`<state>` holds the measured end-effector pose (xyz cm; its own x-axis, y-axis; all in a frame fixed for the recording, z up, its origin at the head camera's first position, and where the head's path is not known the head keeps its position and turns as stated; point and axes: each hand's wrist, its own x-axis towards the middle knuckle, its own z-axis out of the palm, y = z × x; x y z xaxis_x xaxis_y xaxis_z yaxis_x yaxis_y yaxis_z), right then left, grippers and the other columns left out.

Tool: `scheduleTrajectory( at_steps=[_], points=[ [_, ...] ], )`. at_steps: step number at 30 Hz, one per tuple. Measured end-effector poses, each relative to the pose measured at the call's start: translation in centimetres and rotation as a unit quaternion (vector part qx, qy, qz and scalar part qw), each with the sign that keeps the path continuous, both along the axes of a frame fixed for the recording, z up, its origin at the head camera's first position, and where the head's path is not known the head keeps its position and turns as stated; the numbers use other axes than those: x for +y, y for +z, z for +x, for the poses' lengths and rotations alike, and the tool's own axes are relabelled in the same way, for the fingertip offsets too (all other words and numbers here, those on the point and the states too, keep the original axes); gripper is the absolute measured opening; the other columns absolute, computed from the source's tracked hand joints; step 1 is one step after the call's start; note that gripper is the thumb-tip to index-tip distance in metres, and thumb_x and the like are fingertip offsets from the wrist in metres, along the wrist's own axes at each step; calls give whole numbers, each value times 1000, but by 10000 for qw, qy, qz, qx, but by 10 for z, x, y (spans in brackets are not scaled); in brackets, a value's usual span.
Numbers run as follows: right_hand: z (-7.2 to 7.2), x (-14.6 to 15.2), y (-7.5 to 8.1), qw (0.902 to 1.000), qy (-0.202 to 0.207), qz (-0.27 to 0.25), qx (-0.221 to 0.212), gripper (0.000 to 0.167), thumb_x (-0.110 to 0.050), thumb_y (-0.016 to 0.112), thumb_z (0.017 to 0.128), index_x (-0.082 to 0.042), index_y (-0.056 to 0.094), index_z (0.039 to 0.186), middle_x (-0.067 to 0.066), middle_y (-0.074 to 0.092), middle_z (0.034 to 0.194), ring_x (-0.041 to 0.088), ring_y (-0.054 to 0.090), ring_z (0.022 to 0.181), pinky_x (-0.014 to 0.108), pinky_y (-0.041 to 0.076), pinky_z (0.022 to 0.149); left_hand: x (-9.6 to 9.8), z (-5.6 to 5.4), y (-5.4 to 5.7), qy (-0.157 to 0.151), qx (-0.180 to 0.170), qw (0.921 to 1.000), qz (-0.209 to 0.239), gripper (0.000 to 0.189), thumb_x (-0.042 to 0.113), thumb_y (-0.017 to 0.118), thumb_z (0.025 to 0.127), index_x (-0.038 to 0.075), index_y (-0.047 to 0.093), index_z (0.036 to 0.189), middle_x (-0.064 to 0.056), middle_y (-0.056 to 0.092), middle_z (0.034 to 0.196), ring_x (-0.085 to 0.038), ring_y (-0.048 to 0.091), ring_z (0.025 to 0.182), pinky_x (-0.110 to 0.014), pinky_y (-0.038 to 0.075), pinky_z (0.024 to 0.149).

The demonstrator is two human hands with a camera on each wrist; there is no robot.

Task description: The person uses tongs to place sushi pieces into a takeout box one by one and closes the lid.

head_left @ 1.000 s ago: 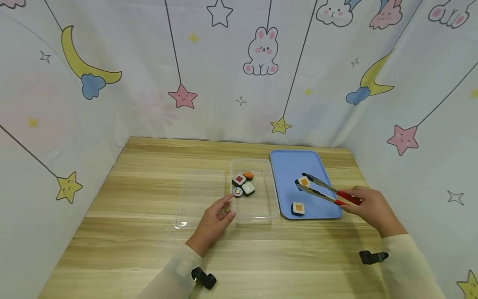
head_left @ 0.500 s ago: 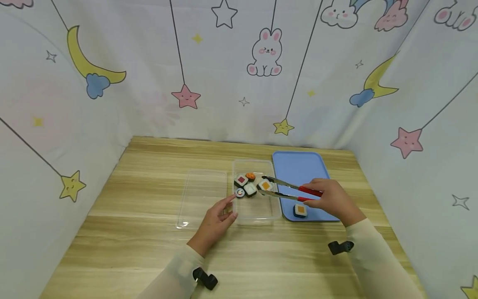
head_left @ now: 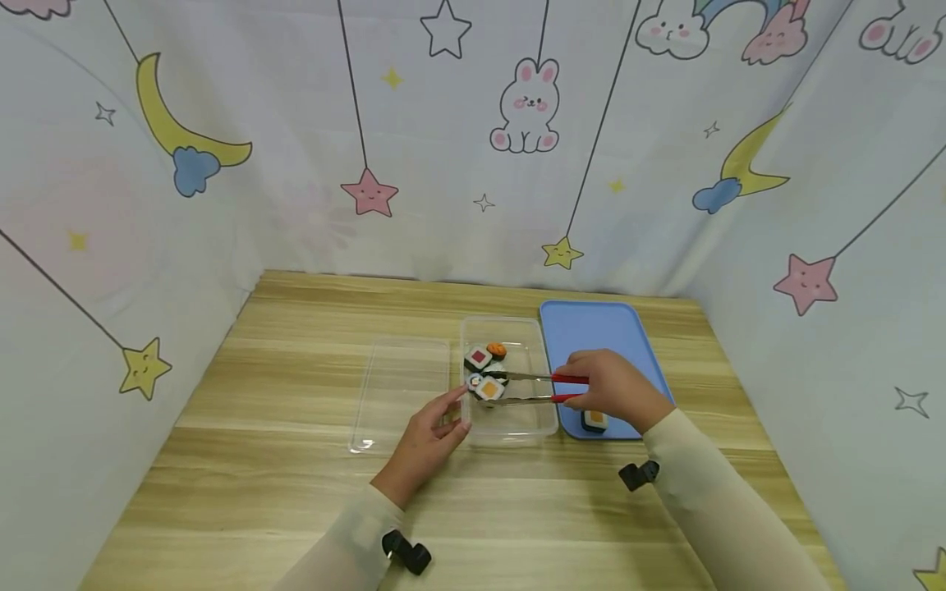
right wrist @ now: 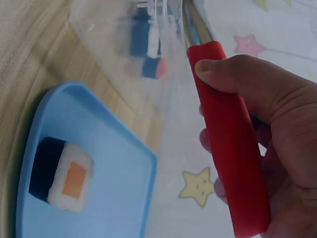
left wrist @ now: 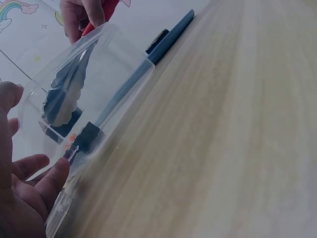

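My right hand point(head_left: 617, 386) grips red-handled metal tongs point(head_left: 569, 380), reaching left into a clear plastic container point(head_left: 517, 420). Between the tong tips is a toy sushi roll with an orange centre point(head_left: 489, 389), low inside the container's left half. Beside it lie a roll with a red centre point(head_left: 478, 356), an orange-topped piece point(head_left: 497, 351) and a small round roll point(head_left: 474, 381); a white-topped piece is mostly hidden by the tongs. My left hand point(head_left: 421, 443) touches the container's left wall with extended fingers, seen closer in the left wrist view.
A blue tray point(head_left: 591, 322) stands right of the container, with another orange-centred sushi roll point(right wrist: 69, 176) near its front edge, partly under my right hand in the head view. A clear flat lid point(head_left: 402, 394) lies left of the container on the wooden table point(head_left: 310, 361).
My right hand has carried the orange-centred roll in the tongs from over the blue tray leftward, into the container beside the other pieces. The left hand has stayed at the container's wall.
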<state>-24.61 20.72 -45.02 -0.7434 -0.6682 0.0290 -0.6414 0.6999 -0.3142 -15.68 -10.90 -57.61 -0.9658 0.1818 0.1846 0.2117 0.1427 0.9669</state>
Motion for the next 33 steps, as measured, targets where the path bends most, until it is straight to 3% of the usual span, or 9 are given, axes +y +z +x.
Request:
scheduleTrajectory(
  at_steps=[18, 25, 33],
  points=[
    [-8, -28, 9, 9961, 107, 801, -339, 37, -18, 89, 77, -16, 81, 113, -4, 71, 99, 17, 64, 85, 34, 58, 74, -1, 1, 2, -10, 82, 10000, -36, 56, 13, 71, 100, 10, 52, 153, -12, 50, 153, -35, 55, 135, -30, 56, 101],
    [-7, -19, 9, 9976, -20, 578, -388, 40, -19, 89, 78, -16, 80, 116, -11, 68, 96, 11, 61, 82, 33, 59, 73, 0, 0, 1, -6, 89, 10000, 0, 57, 11, 71, 100, 6, 51, 153, -18, 50, 153, -40, 54, 135, -30, 56, 101],
    [-3, 15, 9, 9996, -281, -49, 5, 45, -23, 91, 79, -14, 77, 122, -10, 67, 101, 12, 61, 86, 33, 57, 74, 1, -1, -1, 9, 75, 10000, 22, 56, 8, 71, 99, 5, 52, 152, -21, 50, 151, -40, 55, 134, -28, 56, 101]
  ],
)
